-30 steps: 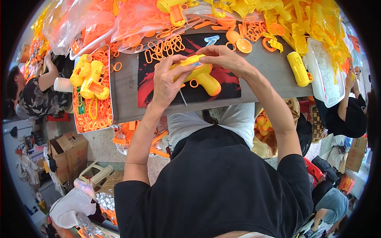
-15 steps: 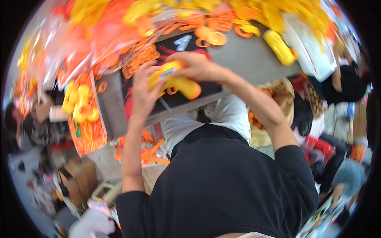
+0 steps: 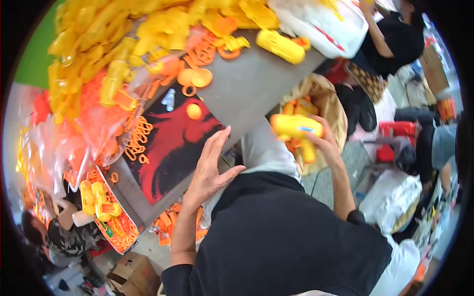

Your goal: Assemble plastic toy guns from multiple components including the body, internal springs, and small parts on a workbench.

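Note:
My right hand (image 3: 325,142) grips a yellow pistol-shaped plastic toy (image 3: 295,125) with a small blue-and-white label on its barrel. It holds the toy over the mouth of a brown sack (image 3: 336,101), where similar yellow and orange pieces lie. My left hand (image 3: 210,172) is empty, its fingers apart, beside the near table edge. Past it lies a black-and-red mat (image 3: 165,143). An orange round cap (image 3: 194,111), a pale blue-white sticker piece (image 3: 169,100) and several orange loops (image 3: 138,134) rest on the mat.
Yellow shells (image 3: 89,44) heap along the far left, beside clear plastic bags (image 3: 54,133) of orange parts. A filled tray (image 3: 123,229) stands at the table's left corner. A yellow cylinder (image 3: 280,46) and white tub (image 3: 340,29) are at the far right. Other people work on both sides.
My right hand has carried the yellow toy from over the mat rightward to the sack. My left hand has let go of it and opened. The view has turned to the right.

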`<state>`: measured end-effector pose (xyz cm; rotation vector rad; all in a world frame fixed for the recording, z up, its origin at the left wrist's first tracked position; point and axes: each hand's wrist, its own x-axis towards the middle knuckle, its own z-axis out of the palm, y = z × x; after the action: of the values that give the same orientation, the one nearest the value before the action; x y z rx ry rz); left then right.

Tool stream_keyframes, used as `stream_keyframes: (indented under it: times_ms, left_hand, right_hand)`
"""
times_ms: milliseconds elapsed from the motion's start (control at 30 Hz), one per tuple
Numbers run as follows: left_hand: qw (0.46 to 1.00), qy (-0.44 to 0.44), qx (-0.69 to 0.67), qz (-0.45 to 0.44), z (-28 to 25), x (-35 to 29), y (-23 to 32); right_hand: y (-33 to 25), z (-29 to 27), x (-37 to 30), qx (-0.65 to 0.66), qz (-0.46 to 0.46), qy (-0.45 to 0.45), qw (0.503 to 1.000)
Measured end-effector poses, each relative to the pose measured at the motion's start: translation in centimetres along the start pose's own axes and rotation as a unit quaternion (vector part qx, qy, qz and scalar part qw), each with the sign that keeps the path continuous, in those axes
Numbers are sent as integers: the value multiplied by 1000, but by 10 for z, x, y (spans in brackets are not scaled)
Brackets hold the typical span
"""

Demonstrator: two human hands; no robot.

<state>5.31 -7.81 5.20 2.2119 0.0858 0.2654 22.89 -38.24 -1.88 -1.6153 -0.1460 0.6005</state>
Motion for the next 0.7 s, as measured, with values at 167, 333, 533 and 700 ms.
stream_keyframes:
  times_ms: [167,333,533,700]
  left_hand:
    - [997,-24,-55,-43,-15,1,1]
    - [997,3,-32,-69,-21,-10,-1]
    - [990,4,-96,-105,-20,-9,-8]
    - [967,11,-209,-144,-13,-6,-18]
  right_hand:
    - [119,-105,56,-152,52,179,971]
    - [55,-32,121,-353,-216,351,840]
    - [-90,34,180,-423,-452,267,738]
    - [-92,71,170,-478,-416,167,755]
